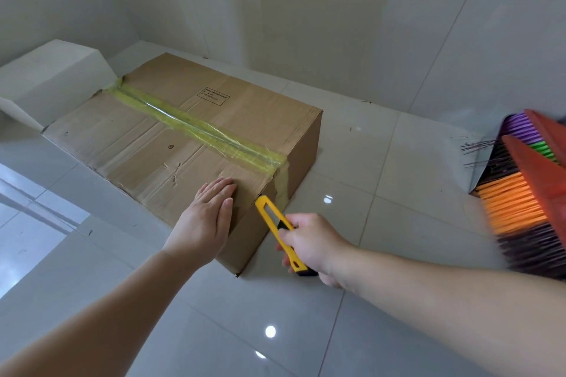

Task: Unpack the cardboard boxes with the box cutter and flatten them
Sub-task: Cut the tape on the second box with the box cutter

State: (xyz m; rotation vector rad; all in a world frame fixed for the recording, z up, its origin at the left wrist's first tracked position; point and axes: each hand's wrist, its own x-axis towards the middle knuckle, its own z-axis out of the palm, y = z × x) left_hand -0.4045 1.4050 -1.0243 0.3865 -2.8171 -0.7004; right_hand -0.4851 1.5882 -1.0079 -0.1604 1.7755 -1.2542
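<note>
Head view: flat left hand (208, 217) presses taped cardboard box (171, 131); right hand (309, 243) grips yellow cutter (277, 231).

Cardboard, tape, plastic, tile

My matt, creased cardboard box (171, 138) wears glossy yellowish tape (196, 125); my box cutter (277, 229) is smooth yellow plastic, the floor (352, 180) glossy tile.

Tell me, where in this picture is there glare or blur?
Head view: bright ceiling-light spots glare on the glossy floor tiles; the tape on the cardboard box shines; the brooms at the right edge are blurred; straight lines bend from the wide-angle lens.
</note>
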